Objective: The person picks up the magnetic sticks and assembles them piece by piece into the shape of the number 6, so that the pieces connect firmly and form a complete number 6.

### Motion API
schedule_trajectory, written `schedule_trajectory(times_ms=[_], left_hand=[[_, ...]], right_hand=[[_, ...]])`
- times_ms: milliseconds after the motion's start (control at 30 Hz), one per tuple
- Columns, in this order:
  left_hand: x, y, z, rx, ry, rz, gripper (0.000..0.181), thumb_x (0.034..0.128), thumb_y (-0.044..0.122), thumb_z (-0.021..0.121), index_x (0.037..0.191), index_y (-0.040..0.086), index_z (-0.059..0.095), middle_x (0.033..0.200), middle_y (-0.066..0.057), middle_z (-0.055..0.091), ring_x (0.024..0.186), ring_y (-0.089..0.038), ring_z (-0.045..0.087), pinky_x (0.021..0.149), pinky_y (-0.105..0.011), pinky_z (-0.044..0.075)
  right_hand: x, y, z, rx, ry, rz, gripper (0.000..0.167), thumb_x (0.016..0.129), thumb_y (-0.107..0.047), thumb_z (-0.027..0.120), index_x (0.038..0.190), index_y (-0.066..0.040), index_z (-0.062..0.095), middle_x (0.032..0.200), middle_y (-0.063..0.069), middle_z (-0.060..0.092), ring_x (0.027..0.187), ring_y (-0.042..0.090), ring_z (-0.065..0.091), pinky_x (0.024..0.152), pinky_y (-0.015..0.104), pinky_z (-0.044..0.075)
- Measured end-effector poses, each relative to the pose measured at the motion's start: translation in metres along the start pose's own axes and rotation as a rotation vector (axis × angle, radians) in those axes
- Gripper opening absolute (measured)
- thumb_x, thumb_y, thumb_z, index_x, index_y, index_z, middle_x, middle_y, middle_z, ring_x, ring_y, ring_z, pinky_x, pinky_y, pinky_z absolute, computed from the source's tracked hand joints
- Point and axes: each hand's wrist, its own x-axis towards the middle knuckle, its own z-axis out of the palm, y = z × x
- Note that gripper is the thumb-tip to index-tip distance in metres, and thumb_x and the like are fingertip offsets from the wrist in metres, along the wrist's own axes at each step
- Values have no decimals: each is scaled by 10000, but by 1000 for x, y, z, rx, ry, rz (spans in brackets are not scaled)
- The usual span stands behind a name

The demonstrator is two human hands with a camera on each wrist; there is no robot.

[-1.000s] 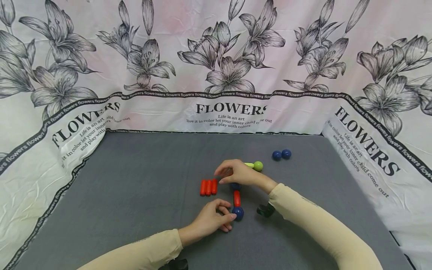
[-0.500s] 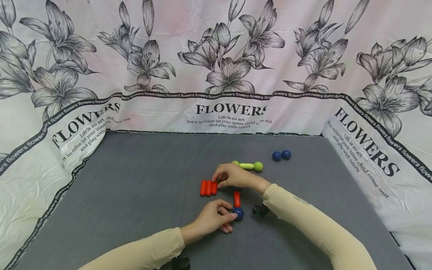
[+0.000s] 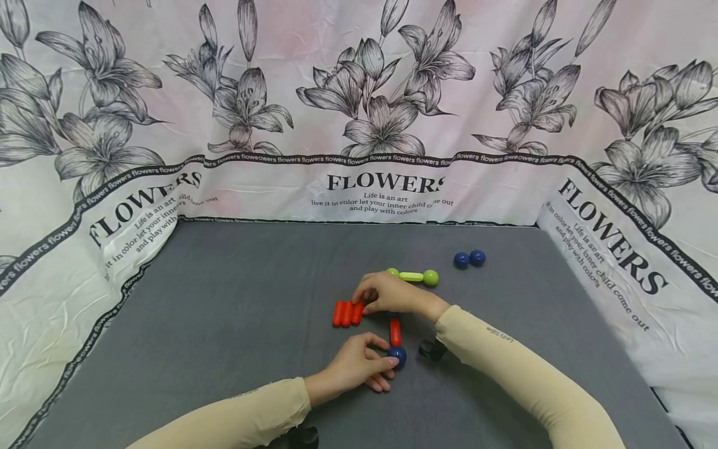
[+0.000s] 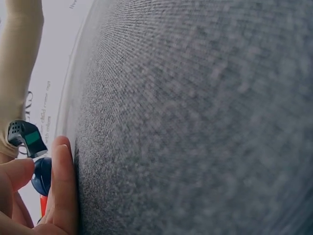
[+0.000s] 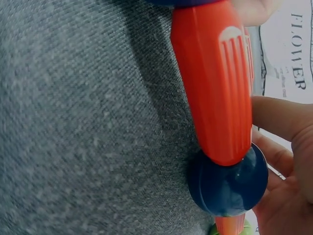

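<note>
My left hand pinches a blue ball at the near end of a red rod; in the left wrist view the blue ball sits between thumb and fingers. The rod's far end meets another blue ball, mostly hidden under my right hand in the head view. My right hand reaches over it, thumb and finger pinching the far end of the rightmost red rod in a side-by-side row. The other two red rods lie against it. Part of another red rod shows beyond the far ball.
Behind the right hand lies a light green rod between two green balls, the left one partly covered. Two loose blue balls rest farther back right. A grey cloth covers the table, with a printed flower curtain behind.
My right hand has come down and left onto the rightmost red rod, its fingers closing there, uncovering more of the green pieces. My left hand stays at the near blue ball.
</note>
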Motion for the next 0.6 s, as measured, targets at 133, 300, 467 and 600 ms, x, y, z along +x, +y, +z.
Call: schedule_trajectory(times_ms=[133, 300, 467, 600], left_hand=[[0, 2, 0, 4, -11, -12, 371, 914, 189, 719, 1192, 6, 555, 833, -172, 757, 543, -98, 676, 533, -260, 580], [2, 4, 0, 22, -15, -26, 369, 920, 221, 714, 1189, 22, 559, 832, -151, 761, 542, -94, 675, 527, -256, 576], [3, 6, 1, 23, -7, -42, 366, 926, 230, 706, 1184, 17, 559, 844, -170, 760, 539, -98, 673, 520, -264, 575], [3, 7, 2, 25, 0, -52, 353, 927, 225, 704, 1173, 15, 564, 840, -172, 759, 537, -104, 672, 513, -267, 573]], right_hand=[[1, 0, 0, -53, -10, -2, 253, 830, -164, 803, 1072, -208, 744, 1046, -45, 667, 925, 112, 617, 814, 208, 520], [2, -2, -1, -105, -22, -21, 238, 829, -174, 804, 1058, -207, 746, 1033, -50, 660, 906, 101, 609, 804, 212, 512], [2, -4, -2, -147, -31, -48, 223, 831, -182, 803, 1045, -205, 747, 1024, -50, 652, 886, 109, 601, 789, 209, 500], [1, -4, -2, -162, -28, -64, 202, 829, -181, 804, 1021, -202, 744, 1017, -51, 656, 873, 108, 597, 788, 209, 503]])
